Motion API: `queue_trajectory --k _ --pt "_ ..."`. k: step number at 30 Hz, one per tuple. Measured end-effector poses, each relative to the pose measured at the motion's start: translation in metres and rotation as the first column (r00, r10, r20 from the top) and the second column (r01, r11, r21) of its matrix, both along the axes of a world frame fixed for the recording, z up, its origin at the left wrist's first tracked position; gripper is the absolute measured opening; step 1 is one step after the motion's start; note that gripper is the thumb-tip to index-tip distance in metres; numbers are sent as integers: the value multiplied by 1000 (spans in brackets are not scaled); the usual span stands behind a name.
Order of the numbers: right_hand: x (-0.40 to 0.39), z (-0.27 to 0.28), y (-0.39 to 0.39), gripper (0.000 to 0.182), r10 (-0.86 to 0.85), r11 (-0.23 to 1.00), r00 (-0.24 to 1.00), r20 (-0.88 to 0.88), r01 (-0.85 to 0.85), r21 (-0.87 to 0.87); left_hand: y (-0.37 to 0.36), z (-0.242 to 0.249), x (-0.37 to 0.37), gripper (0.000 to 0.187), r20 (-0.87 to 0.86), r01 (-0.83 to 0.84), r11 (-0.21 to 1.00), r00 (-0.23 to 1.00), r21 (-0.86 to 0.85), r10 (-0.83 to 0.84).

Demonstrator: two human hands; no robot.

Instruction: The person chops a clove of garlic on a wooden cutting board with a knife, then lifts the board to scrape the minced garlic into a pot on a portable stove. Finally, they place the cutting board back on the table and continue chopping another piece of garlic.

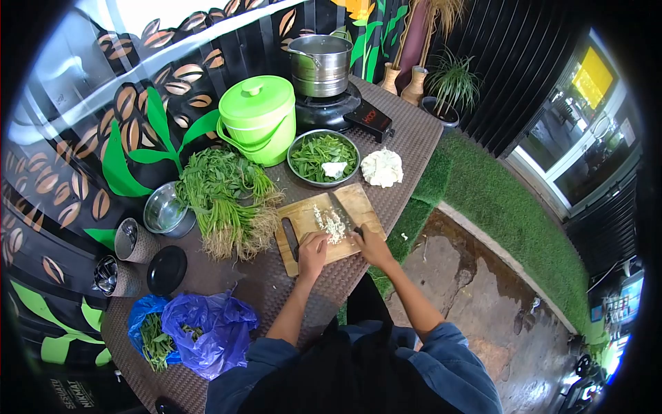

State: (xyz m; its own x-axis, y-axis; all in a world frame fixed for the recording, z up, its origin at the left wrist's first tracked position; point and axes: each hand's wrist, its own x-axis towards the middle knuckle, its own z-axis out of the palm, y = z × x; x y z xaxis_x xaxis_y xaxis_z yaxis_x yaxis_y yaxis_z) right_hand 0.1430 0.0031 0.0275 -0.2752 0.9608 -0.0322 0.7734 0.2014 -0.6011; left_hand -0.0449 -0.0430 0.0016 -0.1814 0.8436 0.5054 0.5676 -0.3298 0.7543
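A wooden cutting board (352, 199) lies near the table's front edge, with chopped white pieces (334, 228) across its middle. My right hand (372, 247) is closed round the dark handle of a knife (341, 209), whose blade points away over the board, beside the pieces. At the near side of the pieces is my left hand (313, 252), its fingers bent and pressed together; whatever they may hold is too small to make out. Behind the board stands a metal bowl of cut green leaves (323, 154) with something white on top. A cauliflower-like white head (382, 168) sits right of it.
Left of the board lies a bunch of rooted greens (224, 193). A green lidded bucket (258, 117) and a steel pot (319, 67) on a stove stand at the back. Blue and purple bags (214, 331), a glass bowl (167, 210) and cutlery cups (134, 241) are at the left.
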Motion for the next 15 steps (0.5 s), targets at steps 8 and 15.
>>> queue_trajectory --k 8,15 --pt "43 15 43 33 50 993 959 280 -77 88 1 3 1 14 -112 -28 999 993 44 33" --pt "0 -5 69 26 199 891 921 334 -312 329 1 6 -1 14 -34 -142 987 989 77 145"
